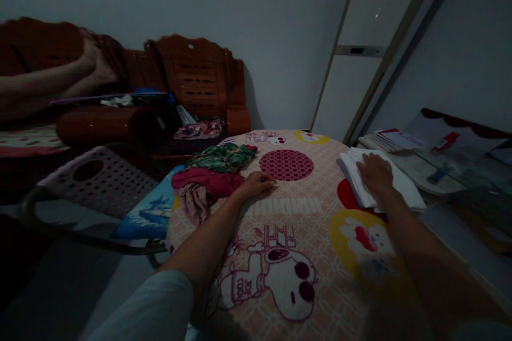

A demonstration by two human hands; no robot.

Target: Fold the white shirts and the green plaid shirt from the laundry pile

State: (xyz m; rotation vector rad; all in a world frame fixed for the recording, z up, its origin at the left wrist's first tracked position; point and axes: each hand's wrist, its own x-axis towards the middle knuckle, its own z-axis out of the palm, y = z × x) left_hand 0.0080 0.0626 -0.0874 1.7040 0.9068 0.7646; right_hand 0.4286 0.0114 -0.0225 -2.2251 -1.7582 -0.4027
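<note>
At the bottom of the frame is the worktop [336,272], with a pink patterned cover showing a large cartoon dog, yellow patches and a dark red oval. The left forearm rises from the lower left, its pale sleeve ending near the elbow. The left hand [258,184] is near the middle of the frame, low over the cover, its grip loosely curled with fingertips close together; whether it has hold of anything, I cannot tell. At the right of the frame, the right hand [375,171] lies palm down, its grip open and fingers slightly spread, touching the top of a white stack [402,184]. This layered stack lies at the right edge of the worktop, partly over a red patch.

Just beyond the left forearm are a bunched magenta cloth [212,182], a pale pink cloth [194,203] hanging in folds, and a crumpled green cloth [224,156]. Left of them stands a woven chair [116,184] with a blue cushion [148,210]. Papers [394,139] lie on a surface beyond the white stack.

Farther back, at upper left, a person's bare legs [52,85] stretch along a carved wooden bench [200,82]. A tall pale cabinet [352,85] stands at upper right against the wall.
</note>
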